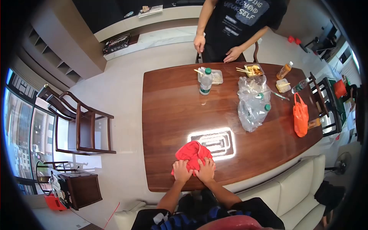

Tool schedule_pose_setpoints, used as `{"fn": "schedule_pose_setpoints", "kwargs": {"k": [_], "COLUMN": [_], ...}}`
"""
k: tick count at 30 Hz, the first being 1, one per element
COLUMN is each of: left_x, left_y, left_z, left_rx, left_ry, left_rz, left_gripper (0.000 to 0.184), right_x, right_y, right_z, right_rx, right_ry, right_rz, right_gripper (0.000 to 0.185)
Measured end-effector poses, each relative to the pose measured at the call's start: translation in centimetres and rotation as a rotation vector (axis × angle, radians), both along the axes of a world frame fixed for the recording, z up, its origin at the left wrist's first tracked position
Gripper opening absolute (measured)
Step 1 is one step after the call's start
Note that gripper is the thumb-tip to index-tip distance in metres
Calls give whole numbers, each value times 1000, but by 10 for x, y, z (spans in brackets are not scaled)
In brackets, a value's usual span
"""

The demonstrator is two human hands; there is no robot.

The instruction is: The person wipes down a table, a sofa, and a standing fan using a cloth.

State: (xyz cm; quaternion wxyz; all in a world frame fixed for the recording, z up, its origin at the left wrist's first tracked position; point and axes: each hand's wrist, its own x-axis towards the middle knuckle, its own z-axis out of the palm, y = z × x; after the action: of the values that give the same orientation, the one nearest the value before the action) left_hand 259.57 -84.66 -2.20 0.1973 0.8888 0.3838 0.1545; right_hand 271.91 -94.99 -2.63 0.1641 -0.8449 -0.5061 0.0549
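Observation:
A bunched red cloth lies near the front edge of the brown wooden table. On its left side my left hand presses down, the fingers curled into the fabric. My right hand grips the cloth's right side, close beside the left one, with the thumbs almost meeting. Part of the cloth is covered by both hands. Just beyond it, a bright lamp reflection shines on the tabletop.
A water bottle, a plastic bag with bottles, food containers and an orange bag stand on the table. Across it a person in a black T-shirt stands. A wooden chair is at left, a sofa at right.

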Motion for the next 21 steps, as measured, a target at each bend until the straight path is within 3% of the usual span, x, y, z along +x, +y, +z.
{"fn": "schedule_pose_setpoints", "kwargs": {"k": [11, 16, 21], "left_x": [-14, -22, -36], "left_y": [-15, 11, 32], "left_z": [8, 18, 22], "left_rx": [12, -159, -231], "left_ry": [14, 2, 81], "left_rz": [-13, -192, -330], "left_gripper": [57, 59, 58], "right_x": [-5, 6, 17], "right_y": [1, 3, 7], "right_z": [9, 39, 27], "right_rx": [21, -51, -87], "right_ry": [-23, 210, 363], "right_rz": [-11, -20, -23], "right_gripper": [68, 64, 66]}}
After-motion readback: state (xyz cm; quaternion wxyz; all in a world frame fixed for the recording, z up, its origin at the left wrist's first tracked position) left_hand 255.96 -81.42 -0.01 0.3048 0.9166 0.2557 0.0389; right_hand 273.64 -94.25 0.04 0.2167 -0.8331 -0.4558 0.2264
